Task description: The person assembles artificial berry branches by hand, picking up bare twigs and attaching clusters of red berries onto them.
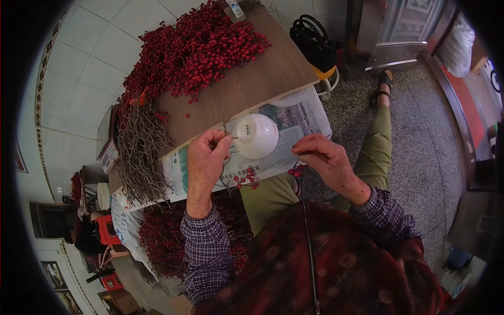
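Left hand (206, 160): over the near edge of the table (210, 118), thumb and forefinger pressed together, pinching a thin twig (232, 109). The twig rises from the fingertips toward the far side of the table. A cluster of red berries (247, 178) hangs just below and to the right of this hand; whether it belongs to the same twig cannot be told.

Right hand (328, 161): beyond the near edge of the newspaper (310, 113), fingertips pinched on a small berry sprig (296, 171). Its berries hang directly below the fingertips; the other fingers are bent. The two hands are apart.

Bowl (257, 136): white, upside down on the newspaper along the table's near edge, between the hands. It sits just beside the left fingertips; contact cannot be confirmed.

Table: a large heap of berries (199, 47) covers the far edge, stems of a bare bundle (139, 149) lying at the left end, their lower tips reaching past the near left corner. One loose berry (187, 115) lies between heap and newspaper.

Below the near edge, a second heap (163, 241) lies beside the left sleeve (207, 252).
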Tool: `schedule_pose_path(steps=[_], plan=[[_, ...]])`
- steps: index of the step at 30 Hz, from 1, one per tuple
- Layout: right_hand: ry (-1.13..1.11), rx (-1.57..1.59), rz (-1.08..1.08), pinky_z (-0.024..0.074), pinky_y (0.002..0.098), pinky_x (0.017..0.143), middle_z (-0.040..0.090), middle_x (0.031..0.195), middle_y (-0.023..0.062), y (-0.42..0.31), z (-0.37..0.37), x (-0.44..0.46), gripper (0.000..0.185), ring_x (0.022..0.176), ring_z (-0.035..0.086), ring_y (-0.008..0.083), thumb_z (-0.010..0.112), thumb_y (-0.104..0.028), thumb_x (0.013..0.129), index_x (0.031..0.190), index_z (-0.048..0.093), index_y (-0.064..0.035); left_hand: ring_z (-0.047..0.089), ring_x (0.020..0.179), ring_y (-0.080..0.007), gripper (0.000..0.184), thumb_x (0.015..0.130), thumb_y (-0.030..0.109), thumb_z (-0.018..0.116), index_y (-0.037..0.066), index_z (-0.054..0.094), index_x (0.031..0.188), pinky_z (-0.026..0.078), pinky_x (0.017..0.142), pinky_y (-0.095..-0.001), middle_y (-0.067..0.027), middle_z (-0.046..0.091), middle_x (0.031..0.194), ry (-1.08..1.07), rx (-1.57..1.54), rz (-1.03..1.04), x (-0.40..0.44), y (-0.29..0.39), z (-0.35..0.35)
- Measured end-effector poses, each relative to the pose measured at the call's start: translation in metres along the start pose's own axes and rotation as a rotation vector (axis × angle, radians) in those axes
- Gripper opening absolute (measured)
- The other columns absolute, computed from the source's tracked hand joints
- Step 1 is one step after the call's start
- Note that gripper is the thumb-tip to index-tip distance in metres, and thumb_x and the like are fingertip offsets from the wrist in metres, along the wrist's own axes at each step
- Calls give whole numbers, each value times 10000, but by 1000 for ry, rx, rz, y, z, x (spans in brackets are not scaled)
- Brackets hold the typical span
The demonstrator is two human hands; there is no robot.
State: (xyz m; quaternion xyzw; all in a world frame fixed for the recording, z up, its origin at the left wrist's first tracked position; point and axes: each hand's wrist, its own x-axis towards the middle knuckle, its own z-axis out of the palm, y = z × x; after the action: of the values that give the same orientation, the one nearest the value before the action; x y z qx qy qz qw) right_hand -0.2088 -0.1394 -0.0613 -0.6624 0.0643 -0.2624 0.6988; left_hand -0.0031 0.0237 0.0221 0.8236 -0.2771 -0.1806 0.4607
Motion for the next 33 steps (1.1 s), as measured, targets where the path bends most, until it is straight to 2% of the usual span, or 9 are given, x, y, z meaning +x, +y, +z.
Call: schedule_pose_path(steps=[10, 12, 16, 17, 19, 23, 28, 30, 33], plan=[[-19, 227, 137, 497, 232, 799, 597, 1049, 85, -24, 39, 16, 159, 926, 602, 110, 576, 62, 881, 1033, 604, 26, 573, 625, -55, 74, 917, 95, 620, 21, 621, 919, 412, 544, -171, -8, 633, 738, -104, -601, -42, -52, 15, 17], [-59, 272, 89, 493, 210, 719, 615, 994, 35, -15, 39, 15, 154, 896, 595, 71, 627, 3, 878, 1029, 599, 10, 577, 631, -57, 72, 921, 92, 616, 21, 615, 929, 414, 551, -165, -12, 636, 744, -112, -664, -53, -55, 10, 24], [-90, 103, 11, 493, 243, 782, 597, 1030, 81, -17, 35, 14, 121, 885, 582, 108, 557, 55, 888, 1000, 582, 17, 608, 676, -82, 64, 934, 78, 597, 14, 599, 937, 461, 600, -179, -29, 650, 788, -155, -824, -93, -59, 11, 33], [-64, 166, 7, 484, 248, 783, 588, 1008, 72, -17, 36, 14, 99, 872, 571, 106, 540, 49, 895, 981, 574, 12, 608, 676, -82, 64, 934, 78, 597, 14, 599, 937, 461, 600, -179, -29, 650, 788, -156, -831, -93, -59, 12, 36], [-40, 224, 1, 476, 252, 785, 578, 986, 63, -16, 40, 15, 81, 860, 559, 105, 522, 44, 903, 961, 566, 8, 661, 747, -163, 59, 923, 61, 605, 8, 582, 935, 553, 679, -279, -72, 652, 823, -143, -881, -50, -60, 13, 42], [8, 408, 65, 464, 261, 779, 545, 935, 41, -13, 47, 16, 36, 846, 546, 100, 507, -16, 928, 910, 537, -11, 663, 764, -160, 47, 920, 38, 595, -4, 578, 934, 563, 704, -283, -74, 657, 840, -138, -851, -22, -63, 8, 45], [-21, 586, 156, 460, 260, 745, 545, 912, 36, -4, 51, 18, 75, 805, 554, 97, 523, -68, 945, 880, 527, -31, 638, 761, -104, 21, 910, 8, 598, -5, 584, 902, 538, 711, -238, -48, 652, 849, -85, -820, 29, -67, 11, 47], [-25, 581, 152, 427, 198, 731, 531, 830, -44, -3, 52, 19, 72, 778, 477, 28, 546, -74, 949, 895, 551, -27, 630, 764, -99, 26, 909, -6, 598, -5, 581, 889, 519, 714, -230, -43, 652, 856, -75, -829, 38, -69, 14, 47], [-29, 649, 184, 440, 204, 726, 540, 839, -38, -7, 53, 19, 85, 768, 487, 28, 555, -88, 954, 891, 554, -32, 612, 760, -83, 44, 908, -18, 601, -3, 579, 872, 492, 706, -215, -31, 648, 859, -70, -823, 48, -70, 12, 47]])
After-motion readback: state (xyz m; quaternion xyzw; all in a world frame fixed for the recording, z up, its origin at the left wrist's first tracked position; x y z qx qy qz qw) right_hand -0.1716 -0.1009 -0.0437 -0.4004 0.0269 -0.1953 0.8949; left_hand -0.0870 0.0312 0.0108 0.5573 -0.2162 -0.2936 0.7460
